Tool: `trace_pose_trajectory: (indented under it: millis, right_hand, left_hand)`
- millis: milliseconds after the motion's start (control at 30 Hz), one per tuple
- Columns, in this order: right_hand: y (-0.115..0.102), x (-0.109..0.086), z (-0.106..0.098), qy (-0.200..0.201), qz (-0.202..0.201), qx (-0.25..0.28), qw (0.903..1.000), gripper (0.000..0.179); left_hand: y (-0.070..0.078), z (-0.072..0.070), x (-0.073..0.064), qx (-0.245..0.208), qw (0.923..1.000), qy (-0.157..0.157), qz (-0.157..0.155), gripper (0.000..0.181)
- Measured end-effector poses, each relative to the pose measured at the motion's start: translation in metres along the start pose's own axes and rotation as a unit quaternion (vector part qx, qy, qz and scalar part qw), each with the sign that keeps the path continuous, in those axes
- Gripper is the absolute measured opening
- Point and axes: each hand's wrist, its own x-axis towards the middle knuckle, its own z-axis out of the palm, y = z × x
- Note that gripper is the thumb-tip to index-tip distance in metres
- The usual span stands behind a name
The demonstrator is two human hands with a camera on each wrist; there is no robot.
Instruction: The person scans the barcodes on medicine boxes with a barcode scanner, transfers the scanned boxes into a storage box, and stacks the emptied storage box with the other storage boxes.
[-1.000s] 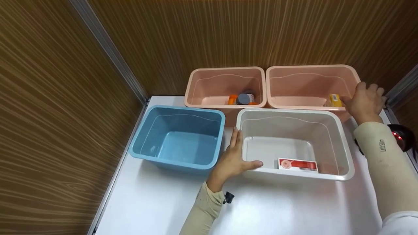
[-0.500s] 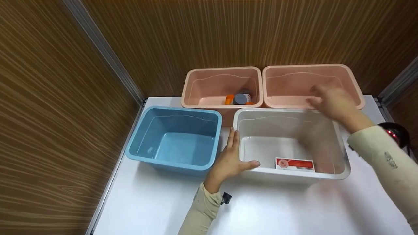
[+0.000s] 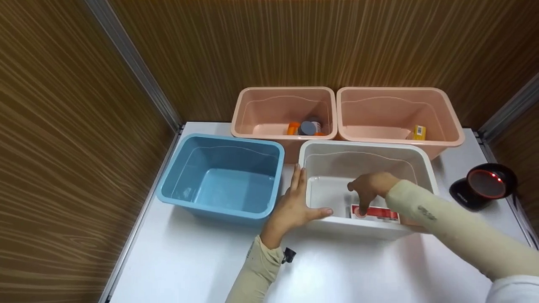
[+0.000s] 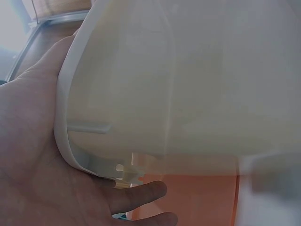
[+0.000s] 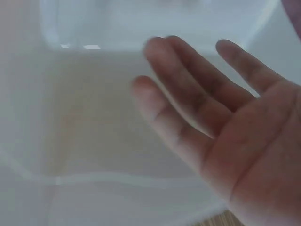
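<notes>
My left hand rests against the left front corner of the white plastic tub, thumb over the front rim. In the left wrist view its fingers stretch along the outside of the wall. My right hand reaches down into the same tub, above a red and white box lying by the front wall. The right thumb overlaps the box's left end in the head view. Spread, gently bent fingers with nothing between them show in the right wrist view.
A blue tub stands left. Two pink tubs line the back wall: the left one holds orange containers and a grey-capped bottle, the right one a small yellow box. A black scanner glowing red stands at right.
My right hand has let go of the yellow box in the right pink tub, swung left and toward me, and lowered into the white tub. My left hand has kept its place on the corner.
</notes>
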Motion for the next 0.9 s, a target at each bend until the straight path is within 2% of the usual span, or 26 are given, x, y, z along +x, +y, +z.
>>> trace_pose_trajectory:
  millis: [100,200,267,300,400,467,533,600,667,733,800,900]
  right_hand:
    - [0.001,0.014,0.012,-0.009,-0.004,-0.041,0.9991,0.080]
    - [0.004,0.027,0.023,0.033,-0.038,-0.077,0.9958,0.067]
    - [0.006,0.035,0.028,0.096,-0.064,-0.089,0.9894,0.056]
    - [0.008,0.038,0.029,0.139,-0.079,-0.093,0.9827,0.052]
    - [0.011,0.048,0.027,0.259,-0.119,-0.081,0.9550,0.042]
    - [0.014,0.050,0.025,0.301,-0.135,-0.073,0.9411,0.036]
    - [0.018,0.050,0.023,0.295,-0.142,-0.055,0.9432,0.040]
    - [0.022,0.048,0.022,0.253,-0.128,-0.034,0.9584,0.055]
    - [0.026,0.045,0.023,0.199,-0.100,-0.008,0.9748,0.077]
    - [0.029,0.042,0.025,0.155,-0.070,0.018,0.9853,0.099]
    - [0.029,0.042,0.028,0.138,-0.052,0.025,0.9888,0.113]
    - [0.027,0.043,0.034,0.151,-0.059,-0.022,0.9866,0.124]
  left_hand:
    - [-0.001,-0.001,0.000,0.002,1.0000,-0.002,0.002,0.132]
    - [-0.001,-0.001,-0.001,0.010,0.9999,-0.004,0.005,0.132]
    - [-0.001,-0.001,-0.001,0.019,0.9998,-0.001,0.007,0.132]
    - [-0.001,-0.001,-0.001,0.024,0.9997,0.001,0.009,0.131]
    - [-0.001,-0.003,-0.001,0.037,0.9993,0.005,0.006,0.130]
    - [-0.001,-0.002,-0.001,0.042,0.9991,0.003,0.003,0.130]
    - [0.000,-0.002,0.000,0.042,0.9991,0.002,-0.001,0.131]
    - [0.000,-0.002,0.000,0.039,0.9992,0.000,-0.002,0.131]
    - [0.000,-0.002,0.000,0.033,0.9995,0.000,-0.002,0.131]
    - [0.000,-0.002,-0.001,0.028,0.9996,-0.001,-0.004,0.131]
    - [0.000,-0.002,-0.001,0.024,0.9997,-0.002,-0.007,0.132]
    - [0.000,-0.002,-0.001,0.020,0.9998,-0.003,-0.010,0.132]
